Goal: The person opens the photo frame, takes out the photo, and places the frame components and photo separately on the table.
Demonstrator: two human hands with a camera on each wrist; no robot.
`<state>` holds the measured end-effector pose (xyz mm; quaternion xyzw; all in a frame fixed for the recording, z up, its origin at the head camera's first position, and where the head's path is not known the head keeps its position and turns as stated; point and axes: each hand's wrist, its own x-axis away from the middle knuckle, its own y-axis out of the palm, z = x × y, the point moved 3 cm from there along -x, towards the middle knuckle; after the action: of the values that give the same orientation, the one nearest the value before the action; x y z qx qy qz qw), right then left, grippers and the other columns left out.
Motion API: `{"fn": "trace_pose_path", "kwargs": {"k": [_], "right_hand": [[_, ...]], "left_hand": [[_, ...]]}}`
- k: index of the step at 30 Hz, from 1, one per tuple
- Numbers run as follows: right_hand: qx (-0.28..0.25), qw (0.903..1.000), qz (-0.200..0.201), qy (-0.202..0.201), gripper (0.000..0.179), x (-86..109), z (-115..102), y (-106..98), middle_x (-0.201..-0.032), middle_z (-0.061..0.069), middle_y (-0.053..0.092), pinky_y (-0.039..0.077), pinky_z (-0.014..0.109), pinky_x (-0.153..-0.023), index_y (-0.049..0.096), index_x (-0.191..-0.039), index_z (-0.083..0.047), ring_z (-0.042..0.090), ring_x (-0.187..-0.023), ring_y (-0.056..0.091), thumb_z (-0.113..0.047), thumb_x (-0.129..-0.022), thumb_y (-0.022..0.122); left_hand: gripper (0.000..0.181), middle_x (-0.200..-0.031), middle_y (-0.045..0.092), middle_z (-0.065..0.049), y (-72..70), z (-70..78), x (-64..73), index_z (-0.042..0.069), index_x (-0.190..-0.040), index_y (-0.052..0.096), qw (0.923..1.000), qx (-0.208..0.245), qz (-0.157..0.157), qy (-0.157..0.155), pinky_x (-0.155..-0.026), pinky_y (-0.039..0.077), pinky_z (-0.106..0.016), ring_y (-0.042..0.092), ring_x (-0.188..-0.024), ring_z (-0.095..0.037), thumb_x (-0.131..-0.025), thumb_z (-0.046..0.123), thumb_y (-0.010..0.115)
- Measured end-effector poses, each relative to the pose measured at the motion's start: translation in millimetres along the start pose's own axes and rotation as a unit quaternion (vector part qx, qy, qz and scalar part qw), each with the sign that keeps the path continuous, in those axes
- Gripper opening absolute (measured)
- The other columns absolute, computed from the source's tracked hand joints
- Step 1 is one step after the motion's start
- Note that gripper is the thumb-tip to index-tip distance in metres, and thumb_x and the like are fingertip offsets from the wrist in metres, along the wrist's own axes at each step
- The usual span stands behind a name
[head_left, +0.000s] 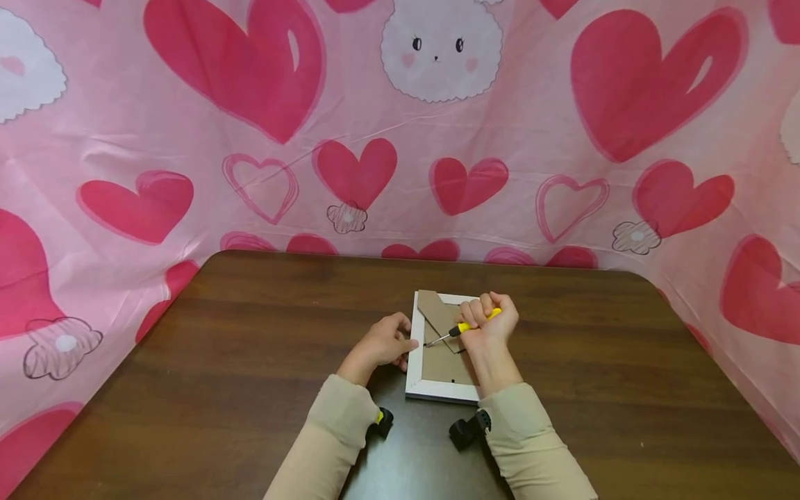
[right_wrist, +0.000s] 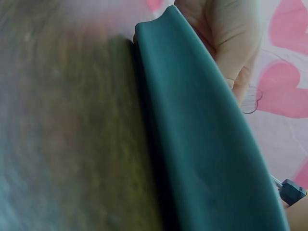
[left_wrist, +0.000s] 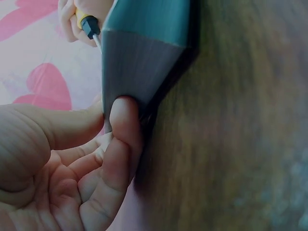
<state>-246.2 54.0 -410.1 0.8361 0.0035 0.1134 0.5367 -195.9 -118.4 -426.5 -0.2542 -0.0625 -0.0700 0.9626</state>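
A white picture frame [head_left: 414, 371] lies face down on the table, its brown backing board [head_left: 439, 367] and folded stand leg [head_left: 431, 310] showing. My left hand [head_left: 380, 342] pinches its left edge, thumb on the back; in the left wrist view the index finger presses the frame's side [left_wrist: 137, 62]. My right hand [head_left: 494, 332] grips the yellow-and-black handle of a screwdriver [head_left: 461, 328]. The screwdriver slants down to the left, its tip at a small dark tab along the inner left rim. The right wrist view shows the frame's near side [right_wrist: 207, 130] and the screwdriver's black collar [right_wrist: 292, 191].
The frame stands on a dark brown wooden table [head_left: 250, 347] with rounded far corners. Behind and beside it hangs a pink cloth [head_left: 362, 104] with hearts. Each wrist carries a small black camera, the right one [head_left: 467, 430] near the frame's front edge.
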Motion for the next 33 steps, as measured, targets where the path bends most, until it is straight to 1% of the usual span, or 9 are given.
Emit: {"fn": "trace_pose_path", "kwargs": {"k": [4, 8, 16, 19, 21, 26, 29, 33], "right_hand": [[-0.027, 0.9993, 0.023, -0.009, 0.053, -0.1, 1, -3, -0.037, -0.001, 0.028, 0.012, 0.024, -0.048, 0.031, -0.044, -0.012, 0.014, -0.037, 0.018, -0.024, -0.096, 0.034], [-0.021, 0.9986, 0.037, -0.031, 0.053, 0.9, 2, -4, -0.037, -0.002, 0.028, 0.015, 0.024, -0.046, 0.031, -0.044, -0.013, 0.014, -0.036, 0.019, -0.024, -0.096, 0.034], [-0.015, 0.9976, 0.038, -0.056, 0.055, 6.0, 8, 3, -0.036, -0.002, 0.028, 0.011, 0.024, -0.048, 0.031, -0.045, -0.012, 0.013, -0.035, 0.018, -0.023, -0.099, 0.031], [-0.013, 0.9975, 0.029, -0.064, 0.056, 6.7, 8, 5, -0.036, -0.002, 0.028, 0.01, 0.024, -0.048, 0.031, -0.044, -0.012, 0.012, -0.037, 0.016, -0.022, -0.099, 0.031], [-0.009, 0.9975, 0.015, -0.069, 0.056, 6.8, 9, 7, -0.036, -0.002, 0.027, 0.007, 0.024, -0.05, 0.031, -0.044, -0.012, 0.012, -0.038, 0.014, -0.021, -0.099, 0.031], [0.018, 0.9969, -0.026, -0.072, 0.055, 7.2, 11, 11, -0.037, -0.003, 0.026, 0.004, 0.024, -0.052, 0.03, -0.045, -0.013, 0.012, -0.039, 0.012, -0.02, -0.099, 0.03], [0.03, 0.9963, -0.038, -0.072, 0.054, 7.6, 11, 13, -0.037, -0.003, 0.025, 0.004, 0.024, -0.052, 0.029, -0.045, -0.014, 0.012, -0.041, 0.011, -0.02, -0.099, 0.03], [0.058, 0.9938, -0.058, -0.076, 0.054, 8.3, 11, 16, -0.037, -0.004, 0.026, 0.003, 0.025, -0.053, 0.028, -0.046, -0.014, 0.014, -0.043, 0.01, -0.02, -0.1, 0.028]], "left_hand": [[0.019, -0.061, 0.056, -0.006, -0.1, 0.8, 0.0, 0.001, -0.105, 0.053, 1.0, -0.003, -0.002, 0.001, -0.049, 0.047, -0.024, 0.055, -0.044, -0.012, -0.093, 0.005, 0.067], [0.019, -0.061, 0.056, -0.006, 0.6, 1.3, -0.3, 0.002, -0.105, 0.053, 0.9999, -0.011, -0.002, 0.003, -0.05, 0.047, -0.024, 0.055, -0.044, -0.012, -0.093, 0.006, 0.067], [0.019, -0.063, 0.057, -0.007, 0.1, 1.8, 0.4, 0.001, -0.106, 0.053, 0.9998, -0.017, 0.002, 0.005, -0.051, 0.05, -0.026, 0.056, -0.045, -0.013, -0.093, 0.005, 0.067], [0.019, -0.063, 0.057, -0.007, -0.2, 2.1, 1.1, 0.001, -0.106, 0.053, 0.9999, -0.015, 0.002, 0.003, -0.051, 0.049, -0.025, 0.056, -0.045, -0.013, -0.093, 0.006, 0.067], [0.018, -0.062, 0.057, -0.006, 0.2, 1.5, 0.9, 0.001, -0.105, 0.053, 0.9999, -0.012, 0.002, 0.004, -0.051, 0.049, -0.025, 0.056, -0.045, -0.013, -0.093, 0.006, 0.067], [0.018, -0.062, 0.056, -0.006, 1.1, -0.8, 0.0, 0.001, -0.105, 0.053, 0.9999, 0.01, -0.001, -0.004, -0.05, 0.049, -0.025, 0.056, -0.045, -0.013, -0.094, 0.005, 0.066], [0.019, -0.062, 0.055, -0.006, 1.2, -2.7, -1.7, 0.001, -0.106, 0.052, 0.9996, 0.027, -0.004, -0.007, -0.05, 0.049, -0.024, 0.055, -0.045, -0.013, -0.094, 0.005, 0.066], [0.019, -0.061, 0.055, -0.006, 1.4, -3.9, -3.3, 0.001, -0.106, 0.052, 0.9995, 0.031, -0.002, -0.007, -0.049, 0.047, -0.024, 0.055, -0.045, -0.012, -0.094, 0.005, 0.066]]}}
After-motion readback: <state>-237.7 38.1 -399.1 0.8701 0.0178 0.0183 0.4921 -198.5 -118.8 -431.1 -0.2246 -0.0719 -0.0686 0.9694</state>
